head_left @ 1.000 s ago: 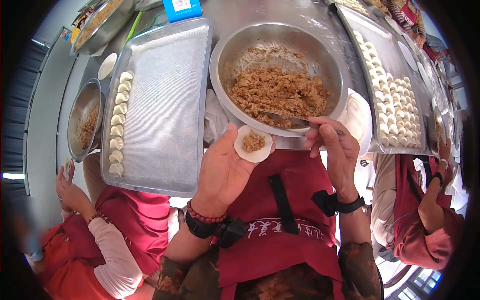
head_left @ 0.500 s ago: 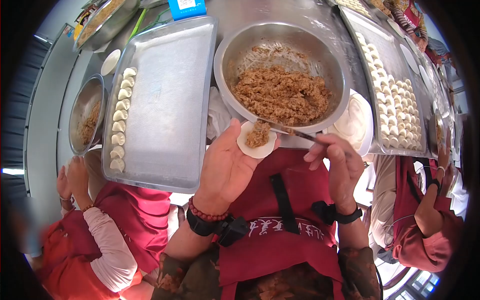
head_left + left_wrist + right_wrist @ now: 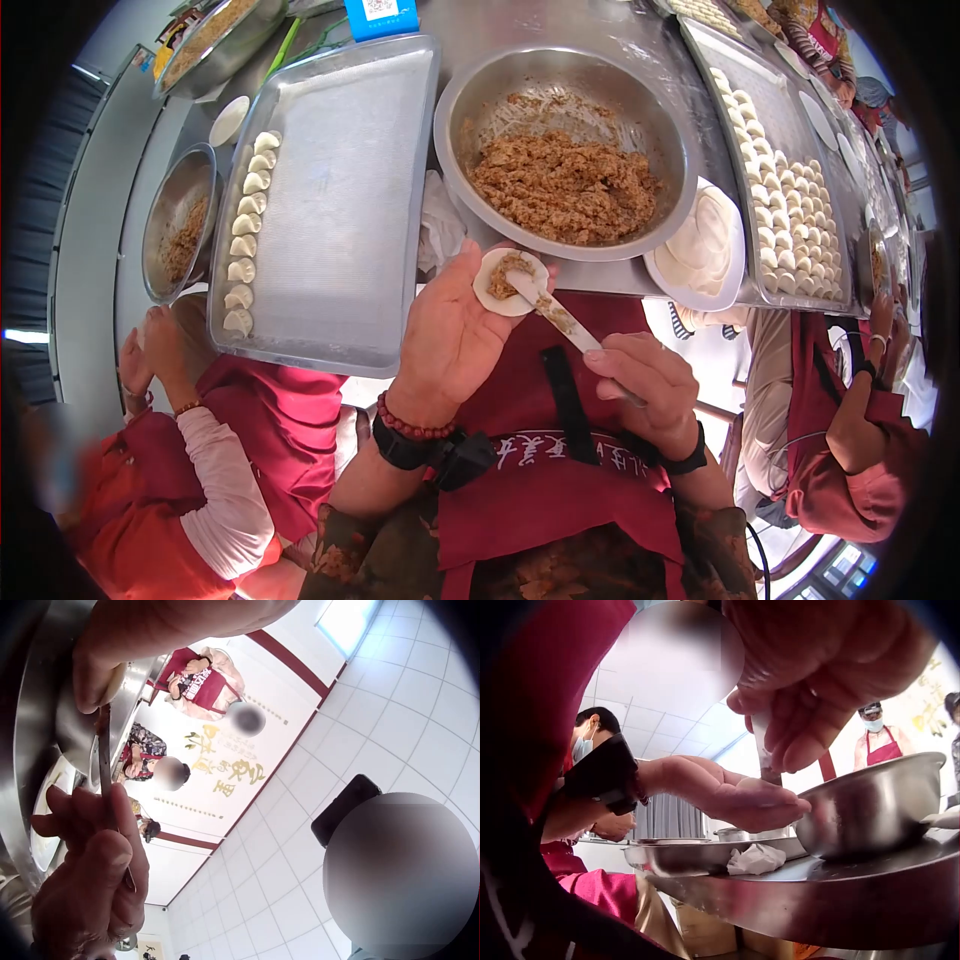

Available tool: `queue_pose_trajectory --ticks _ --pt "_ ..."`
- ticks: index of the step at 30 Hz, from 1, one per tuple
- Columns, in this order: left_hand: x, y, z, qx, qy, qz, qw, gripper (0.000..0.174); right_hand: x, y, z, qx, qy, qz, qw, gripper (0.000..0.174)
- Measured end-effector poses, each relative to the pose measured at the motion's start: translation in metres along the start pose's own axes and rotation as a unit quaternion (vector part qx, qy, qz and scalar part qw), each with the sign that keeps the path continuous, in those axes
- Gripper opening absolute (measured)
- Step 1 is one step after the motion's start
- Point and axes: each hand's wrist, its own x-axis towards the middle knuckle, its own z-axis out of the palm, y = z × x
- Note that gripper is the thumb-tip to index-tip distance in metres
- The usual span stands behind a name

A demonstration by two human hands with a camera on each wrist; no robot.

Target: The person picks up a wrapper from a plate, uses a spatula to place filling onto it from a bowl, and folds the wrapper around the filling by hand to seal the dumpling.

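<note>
My left hand (image 3: 445, 330) lies palm up in front of the big steel bowl, carrying a round dough wrapper (image 3: 485, 298) on its fingers. A small mound of minced filling (image 3: 500, 288) sits in the middle of the wrapper. My right hand (image 3: 650, 382) grips a flat metal spatula (image 3: 572, 328) by its rear end, and the blade tip rests on that filling. Bits of filling cling to the blade. Behind the left hand, the bowl (image 3: 450, 130) holds a large heap of brown filling (image 3: 565, 190). The right wrist view shows the spatula pointing down at the left palm (image 3: 727, 796).
A metal tray (image 3: 330, 200) at left has a row of folded dumplings (image 3: 243, 245). Stacked wrappers (image 3: 700, 240) lie on a white plate right of the bowl. Crumpled white cloth (image 3: 437, 225) lies between tray and bowl. Another dumpling tray (image 3: 745, 60) stands at right; people sit on both sides.
The spatula has come from the bowl's rim to the wrapper, and my right hand has moved down toward the apron. Filling was added, then pressed on the wrapper. The left hand stays nearly still.
</note>
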Motion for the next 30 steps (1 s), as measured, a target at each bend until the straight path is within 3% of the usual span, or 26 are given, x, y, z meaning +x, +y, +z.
queue_pose_trajectory --ticks 5,15,21,30 --pt "0.000 -0.001 -0.006 0.000 -0.008 0.000 1.000 0.047 -0.013 0.001 -0.001 0.125 0.081 0.110 0.983 0.032" --pt "-0.002 -0.002 -0.008 0.005 0.000 0.000 1.000 0.047 -0.007 0.000 0.007 0.011 0.017 -0.018 1.000 0.030" --pt "-0.001 -0.008 -0.006 0.008 0.006 -0.007 1.000 0.048 -0.003 -0.003 0.004 0.024 0.037 0.043 0.998 0.029" --pt "0.002 -0.004 -0.008 0.018 -0.019 -0.006 1.000 0.039 -0.005 -0.007 -0.004 0.056 -0.009 0.021 0.998 0.026"
